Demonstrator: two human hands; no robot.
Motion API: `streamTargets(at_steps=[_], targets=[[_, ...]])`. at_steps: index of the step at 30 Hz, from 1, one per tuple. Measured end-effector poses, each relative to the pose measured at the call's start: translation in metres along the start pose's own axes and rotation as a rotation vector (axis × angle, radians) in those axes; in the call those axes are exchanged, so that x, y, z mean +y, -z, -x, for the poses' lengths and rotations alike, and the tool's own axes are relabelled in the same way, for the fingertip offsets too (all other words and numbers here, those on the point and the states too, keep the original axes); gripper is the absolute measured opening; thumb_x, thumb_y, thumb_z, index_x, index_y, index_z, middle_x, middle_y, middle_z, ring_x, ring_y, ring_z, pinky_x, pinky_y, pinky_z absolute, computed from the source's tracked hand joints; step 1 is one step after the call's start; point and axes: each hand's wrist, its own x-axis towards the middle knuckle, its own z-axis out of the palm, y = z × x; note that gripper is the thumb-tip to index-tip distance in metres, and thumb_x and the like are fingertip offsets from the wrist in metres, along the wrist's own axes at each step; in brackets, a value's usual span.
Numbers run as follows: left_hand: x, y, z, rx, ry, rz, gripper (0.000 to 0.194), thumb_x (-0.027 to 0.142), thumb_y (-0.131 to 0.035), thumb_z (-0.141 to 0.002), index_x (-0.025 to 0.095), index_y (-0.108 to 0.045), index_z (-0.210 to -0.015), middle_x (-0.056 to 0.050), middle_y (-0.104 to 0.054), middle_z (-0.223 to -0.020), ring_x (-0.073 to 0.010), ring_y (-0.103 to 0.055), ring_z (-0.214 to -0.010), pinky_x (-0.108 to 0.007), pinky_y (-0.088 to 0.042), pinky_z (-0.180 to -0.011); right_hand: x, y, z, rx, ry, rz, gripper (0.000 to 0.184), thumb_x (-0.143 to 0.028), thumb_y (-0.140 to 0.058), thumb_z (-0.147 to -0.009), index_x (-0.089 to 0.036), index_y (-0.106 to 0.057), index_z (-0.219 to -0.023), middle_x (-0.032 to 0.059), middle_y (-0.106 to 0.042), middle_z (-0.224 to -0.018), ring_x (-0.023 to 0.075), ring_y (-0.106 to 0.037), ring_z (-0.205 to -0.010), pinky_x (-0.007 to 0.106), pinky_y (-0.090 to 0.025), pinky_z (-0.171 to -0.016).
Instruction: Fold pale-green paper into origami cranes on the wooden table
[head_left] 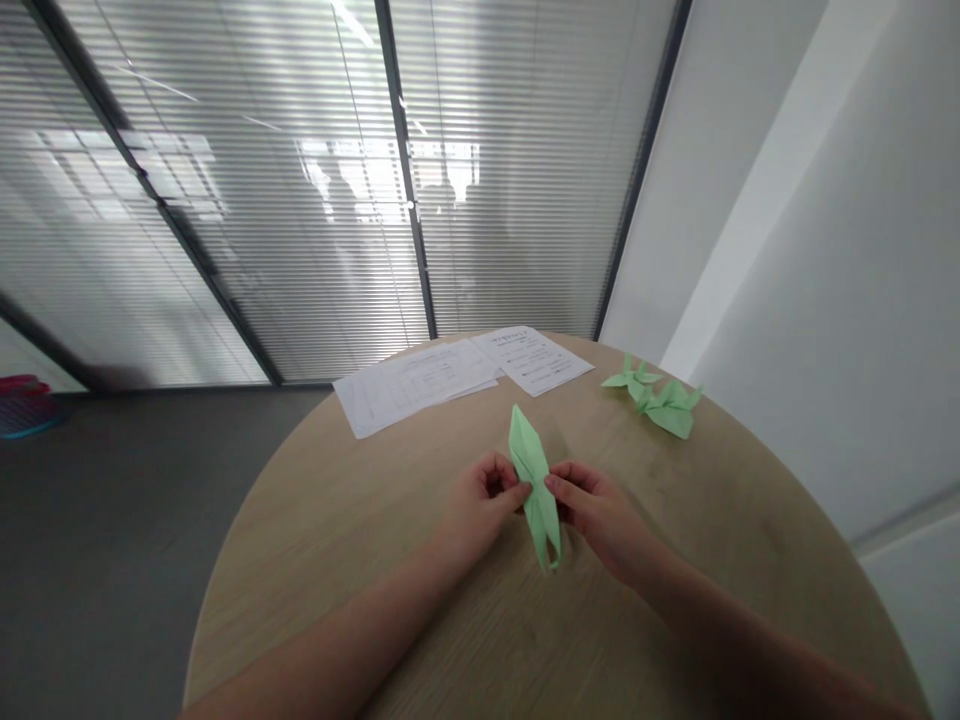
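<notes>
the folded paper is pale green, narrow, pointed at its far end, between left hand and right hand.

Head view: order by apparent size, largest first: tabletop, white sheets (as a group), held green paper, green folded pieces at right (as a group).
1. Tabletop
2. White sheets
3. Unranked: held green paper and green folded pieces. They look alike in area, and the held one seems nearer the camera.

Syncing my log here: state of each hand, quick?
Left hand: closed, pinching a green folded paper.
Right hand: closed, pinching its opposite side.
</notes>
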Motion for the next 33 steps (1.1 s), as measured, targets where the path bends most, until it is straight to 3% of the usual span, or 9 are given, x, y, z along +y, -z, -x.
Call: streamTargets(at_steps=[5, 10, 15, 22, 29, 33], targets=[[-0.006, -0.002, 0.001, -0.107, 0.057, 0.092, 0.047, 0.050, -0.082, -0.069, 0.019, -0.046, -0.073, 0.003, -0.056, -0.069, -0.0123, -0.058, -0.066, -0.029, -0.050, -0.068, -0.001, 0.001, -0.001, 0.072, 0.003, -0.030, 0.037, -0.048, -0.085, -0.068, -0.018, -0.067, -0.079, 0.0017, -0.065, -0.073, 0.0153, -0.058, -0.064, 0.029, -0.047, -0.063], [-0.012, -0.003, 0.003, -0.196, 0.033, -0.080, 0.044, 0.048, -0.082, -0.070, 0.019, -0.050, -0.074, 0.002, -0.057, -0.070, -0.0122, -0.053, -0.066, -0.025, -0.041, -0.063, 0.002, 0.002, -0.003, 0.109, 0.075, -0.050, 0.035, -0.049, -0.083, -0.071, -0.019, -0.067, -0.081, 0.0004, -0.064, -0.075, 0.0149, -0.058, -0.067, 0.029, -0.048, -0.065], [-0.009, -0.001, 0.003, -0.093, -0.020, -0.147, 0.034, 0.044, -0.075, -0.077, 0.018, -0.053, -0.072, 0.002, -0.055, -0.069, -0.0130, -0.053, -0.066, -0.026, -0.043, -0.063, 0.003, 0.002, -0.001, -0.008, 0.090, -0.008, 0.035, -0.051, -0.076, -0.079, -0.019, -0.065, -0.087, 0.0018, -0.064, -0.079, 0.0164, -0.060, -0.072, 0.031, -0.050, -0.068], [0.003, 0.002, 0.001, 0.024, -0.027, 0.145, 0.034, 0.043, -0.077, -0.077, 0.017, -0.055, -0.078, 0.001, -0.063, -0.076, -0.0152, -0.064, -0.070, -0.035, -0.057, -0.075, -0.001, -0.004, 0.006, -0.124, 0.100, 0.118, 0.036, -0.051, -0.077, -0.078, -0.020, -0.064, -0.088, 0.0024, -0.064, -0.088, 0.0155, -0.059, -0.076, 0.031, -0.051, -0.069], [0.004, 0.003, 0.004, 0.013, -0.090, 0.097, 0.031, 0.040, -0.078, -0.078, 0.016, -0.058, -0.078, -0.001, -0.064, -0.076, -0.0152, -0.064, -0.072, -0.031, -0.055, -0.073, -0.009, -0.005, 0.006, -0.111, -0.132, -0.181, 0.046, -0.044, -0.086, -0.070, -0.022, -0.061, -0.101, -0.0011, -0.064, -0.078, 0.0117, -0.057, -0.063, 0.026, -0.046, -0.057], [0.006, 0.003, 0.004, -0.006, -0.084, 0.096, 0.030, 0.041, -0.077, -0.078, 0.017, -0.059, -0.078, 0.000, -0.064, -0.076, -0.0147, -0.063, -0.073, -0.030, -0.053, -0.073, -0.015, -0.002, 0.007, -0.187, -0.281, -0.193, 0.042, -0.044, -0.087, -0.068, -0.018, -0.061, -0.089, -0.0044, -0.058, -0.065, 0.0073, -0.050, -0.053, 0.020, -0.034, -0.048]])
